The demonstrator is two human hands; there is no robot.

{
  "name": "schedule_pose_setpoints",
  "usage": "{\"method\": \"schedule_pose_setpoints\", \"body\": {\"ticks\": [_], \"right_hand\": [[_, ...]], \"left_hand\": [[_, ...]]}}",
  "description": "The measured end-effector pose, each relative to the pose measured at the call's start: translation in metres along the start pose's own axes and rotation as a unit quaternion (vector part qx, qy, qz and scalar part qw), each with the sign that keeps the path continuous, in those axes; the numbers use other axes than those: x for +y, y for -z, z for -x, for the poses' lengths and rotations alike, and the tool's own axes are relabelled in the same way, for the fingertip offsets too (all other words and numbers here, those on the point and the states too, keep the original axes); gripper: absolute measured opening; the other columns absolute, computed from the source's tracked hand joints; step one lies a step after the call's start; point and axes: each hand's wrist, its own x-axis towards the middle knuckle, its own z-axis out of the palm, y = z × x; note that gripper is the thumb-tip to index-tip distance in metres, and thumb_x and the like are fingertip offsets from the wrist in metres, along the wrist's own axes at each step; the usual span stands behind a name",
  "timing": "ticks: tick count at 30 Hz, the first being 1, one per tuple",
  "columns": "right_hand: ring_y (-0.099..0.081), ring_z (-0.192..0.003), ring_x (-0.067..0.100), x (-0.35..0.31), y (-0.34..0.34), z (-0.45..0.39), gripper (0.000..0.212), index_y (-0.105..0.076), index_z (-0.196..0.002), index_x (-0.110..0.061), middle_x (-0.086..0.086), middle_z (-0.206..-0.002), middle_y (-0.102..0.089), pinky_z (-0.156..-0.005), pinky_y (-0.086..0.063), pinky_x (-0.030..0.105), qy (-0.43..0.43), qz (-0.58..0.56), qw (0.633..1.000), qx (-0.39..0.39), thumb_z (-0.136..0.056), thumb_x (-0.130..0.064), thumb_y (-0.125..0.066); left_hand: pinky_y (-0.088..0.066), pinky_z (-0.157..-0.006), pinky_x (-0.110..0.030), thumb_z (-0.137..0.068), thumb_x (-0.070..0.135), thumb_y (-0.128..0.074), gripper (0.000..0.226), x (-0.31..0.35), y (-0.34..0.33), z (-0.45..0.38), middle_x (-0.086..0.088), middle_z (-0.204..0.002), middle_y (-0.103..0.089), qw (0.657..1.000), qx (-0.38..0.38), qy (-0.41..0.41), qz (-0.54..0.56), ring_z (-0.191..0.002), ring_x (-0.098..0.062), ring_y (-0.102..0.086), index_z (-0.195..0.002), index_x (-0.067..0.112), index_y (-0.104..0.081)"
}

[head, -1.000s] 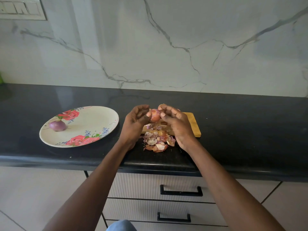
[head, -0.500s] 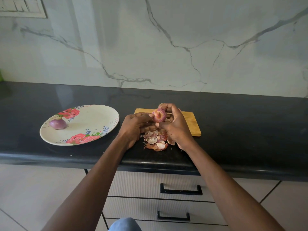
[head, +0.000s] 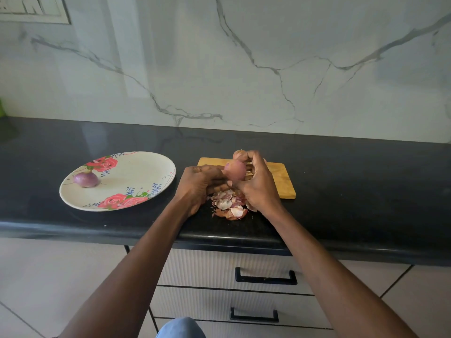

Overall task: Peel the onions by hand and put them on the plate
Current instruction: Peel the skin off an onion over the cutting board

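Observation:
A pinkish onion is held between both hands above the front edge of a wooden cutting board. My left hand grips its left side with curled fingers. My right hand curls round its right side, thumb low. Another unpeeled onion peeks out behind my right fingers on the board. A peeled purple onion lies on the left part of the flowered plate. Loose onion skins are piled on the counter under my hands.
The black counter runs the full width, with a marble backsplash behind. Drawers with black handles sit below the counter edge. A switch panel is at the upper left wall.
My left hand has lowered and now grips the onion from the side. The onion has been turned between the fingers and shows a smoother pink side.

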Motion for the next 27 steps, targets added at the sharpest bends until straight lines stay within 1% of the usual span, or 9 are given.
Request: {"method": "schedule_pose_setpoints", "body": {"ticks": [3,7,9,12,14,17,22,25,27], "right_hand": [[-0.060,-0.108,0.005,0.0024,-0.0014,0.0001,0.061,-0.047,-0.110,-0.024,-0.004,-0.119,-0.057,-0.082,-0.052,0.013,0.005,-0.001,1.000,0.002,-0.071,-0.001,-0.088],[-0.060,-0.115,0.011,0.0053,-0.0033,-0.0017,0.064,-0.044,-0.107,-0.033,0.000,-0.126,-0.056,-0.088,-0.054,0.020,0.010,0.004,1.000,-0.001,-0.071,-0.003,-0.088],[-0.060,-0.114,0.011,0.0067,-0.0029,-0.0019,0.062,-0.049,-0.114,-0.028,0.000,-0.127,-0.056,-0.088,-0.054,0.020,0.009,0.006,1.000,-0.004,-0.072,-0.004,-0.088],[-0.059,-0.108,0.003,0.0051,-0.0008,-0.0008,0.066,-0.054,-0.129,-0.019,-0.005,-0.123,-0.055,-0.081,-0.050,0.008,0.005,0.014,1.000,-0.010,-0.074,-0.005,-0.087],[-0.057,-0.103,-0.003,0.0031,0.0003,0.0003,0.065,-0.056,-0.130,-0.017,-0.012,-0.117,-0.052,-0.078,-0.048,0.004,0.006,0.012,1.000,-0.009,-0.074,-0.002,-0.086],[-0.058,-0.097,-0.008,0.0018,0.0012,0.0019,0.061,-0.058,-0.128,-0.013,-0.022,-0.111,-0.049,-0.075,-0.047,0.004,0.017,0.017,1.000,-0.007,-0.075,0.002,-0.084],[-0.051,-0.098,-0.026,0.0030,0.0014,0.0026,0.056,-0.062,-0.127,-0.012,-0.025,-0.115,-0.049,-0.069,-0.044,0.003,0.034,0.029,0.999,-0.015,-0.077,0.004,-0.082],[-0.052,-0.098,-0.024,0.0030,0.0009,0.0021,0.054,-0.063,-0.126,-0.013,-0.032,-0.112,-0.046,-0.070,-0.046,0.004,0.031,0.035,0.999,-0.009,-0.077,0.003,-0.082],[-0.059,-0.098,-0.011,0.0011,0.0008,0.0025,0.055,-0.063,-0.126,-0.014,-0.031,-0.109,-0.047,-0.075,-0.052,0.010,0.030,0.037,0.999,-0.005,-0.077,0.002,-0.083]], "left_hand": [[-0.064,-0.072,-0.032,-0.090,-0.005,-0.064,0.012,-0.0003,0.0000,0.0012,-0.024,-0.088,-0.074,1.000,0.009,-0.009,-0.003,-0.074,-0.027,-0.074,-0.097,-0.014,-0.068],[-0.063,-0.076,-0.036,-0.091,-0.004,-0.064,0.012,-0.0015,0.0029,-0.0001,-0.026,-0.093,-0.074,0.999,0.021,-0.017,-0.023,-0.076,-0.028,-0.075,-0.097,-0.013,-0.069],[-0.062,-0.078,-0.038,-0.091,-0.004,-0.065,0.011,-0.0011,0.0021,0.0004,-0.026,-0.094,-0.074,0.999,0.021,-0.015,-0.021,-0.077,-0.028,-0.075,-0.097,-0.013,-0.069],[-0.063,-0.076,-0.037,-0.090,-0.003,-0.064,0.009,0.0006,-0.0009,0.0026,-0.027,-0.091,-0.074,0.999,0.024,-0.020,-0.011,-0.075,-0.030,-0.075,-0.089,-0.009,-0.071],[-0.063,-0.075,-0.036,-0.088,-0.002,-0.067,0.008,0.0010,-0.0025,0.0038,-0.025,-0.088,-0.074,0.999,0.023,-0.023,-0.012,-0.074,-0.029,-0.075,-0.088,-0.008,-0.071],[-0.063,-0.074,-0.034,-0.085,0.001,-0.073,0.008,-0.0006,-0.0017,0.0040,-0.023,-0.086,-0.074,0.999,0.016,-0.030,-0.031,-0.076,-0.029,-0.074,-0.086,-0.007,-0.071],[-0.063,-0.078,-0.036,-0.086,0.005,-0.073,0.017,-0.0029,0.0021,0.0020,-0.028,-0.096,-0.073,0.997,0.020,-0.040,-0.064,-0.086,-0.035,-0.074,-0.094,-0.010,-0.072],[-0.064,-0.073,-0.033,-0.086,0.005,-0.073,0.017,-0.0016,0.0016,0.0030,-0.028,-0.093,-0.073,0.996,0.025,-0.043,-0.071,-0.080,-0.032,-0.075,-0.094,-0.010,-0.071],[-0.064,-0.070,-0.032,-0.087,0.004,-0.072,0.016,-0.0015,0.0017,0.0031,-0.028,-0.092,-0.073,0.996,0.029,-0.045,-0.073,-0.076,-0.029,-0.075,-0.094,-0.011,-0.071]]}}
